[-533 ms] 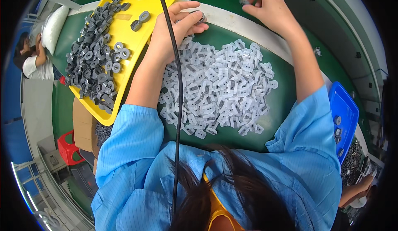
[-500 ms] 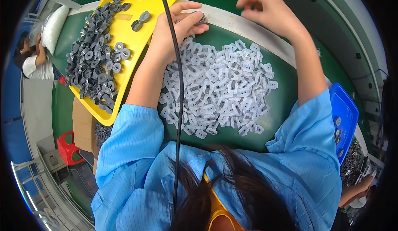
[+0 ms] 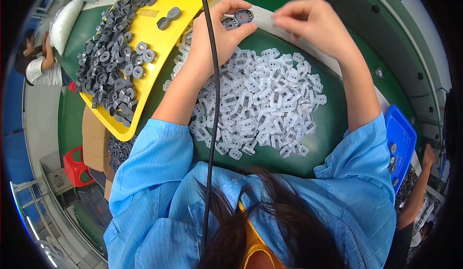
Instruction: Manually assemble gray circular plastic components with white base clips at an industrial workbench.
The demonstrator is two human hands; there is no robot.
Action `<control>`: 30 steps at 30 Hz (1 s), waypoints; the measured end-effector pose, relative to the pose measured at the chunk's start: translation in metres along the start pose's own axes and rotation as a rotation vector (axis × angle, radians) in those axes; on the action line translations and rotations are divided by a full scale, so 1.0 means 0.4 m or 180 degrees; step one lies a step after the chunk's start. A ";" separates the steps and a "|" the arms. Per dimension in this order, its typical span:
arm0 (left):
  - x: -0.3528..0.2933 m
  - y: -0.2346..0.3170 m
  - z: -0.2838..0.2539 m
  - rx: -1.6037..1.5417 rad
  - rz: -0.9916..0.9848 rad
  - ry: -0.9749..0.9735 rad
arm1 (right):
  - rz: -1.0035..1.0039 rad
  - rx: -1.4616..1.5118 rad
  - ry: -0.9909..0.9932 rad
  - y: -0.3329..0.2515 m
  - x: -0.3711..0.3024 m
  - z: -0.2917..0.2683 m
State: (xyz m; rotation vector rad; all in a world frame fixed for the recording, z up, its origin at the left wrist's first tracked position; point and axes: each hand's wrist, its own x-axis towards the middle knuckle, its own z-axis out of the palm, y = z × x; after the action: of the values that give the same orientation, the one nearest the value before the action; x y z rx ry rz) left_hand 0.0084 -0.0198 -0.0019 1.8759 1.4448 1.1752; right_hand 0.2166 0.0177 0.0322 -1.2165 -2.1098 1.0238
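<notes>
Right hand [image 3: 316, 25] moved in from 1 o'clock toward left hand [image 3: 219, 30]; its fingers pinched shut, contents not visible. Left fingers curl around two grey ring parts [image 3: 238, 18] at 12 o'clock. Risk: loose grip drops them into white clip pile [image 3: 260, 102].

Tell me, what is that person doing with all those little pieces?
A person in a blue coat sits at a green table. The left hand holds dark grey pieces. The right hand is pinched, just beside them. A pile of white pieces lies below, and a yellow tray holds more grey pieces.
</notes>
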 end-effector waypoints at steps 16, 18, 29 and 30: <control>-0.005 0.000 -0.001 -0.0170 0.0236 -0.0441 | -0.1807 -0.0869 0.0825 -0.011 0.025 0.067; -0.005 0.003 0.000 -0.0148 0.0114 -0.0608 | -0.1681 -0.0938 0.0576 -0.035 0.012 0.055; -0.005 0.015 0.033 0.0140 0.0745 -0.0064 | -0.1803 -0.1188 0.0284 -0.022 0.013 0.033; -0.004 0.014 0.031 0.0138 0.0849 -0.0115 | -0.1707 -0.1074 0.0158 -0.023 0.015 0.024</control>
State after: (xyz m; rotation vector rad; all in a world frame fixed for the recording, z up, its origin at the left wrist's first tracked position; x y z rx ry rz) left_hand 0.0218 -0.0214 -0.0044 2.1594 1.2371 1.2304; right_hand 0.2021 0.0167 0.0341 -0.7246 -2.4386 0.4084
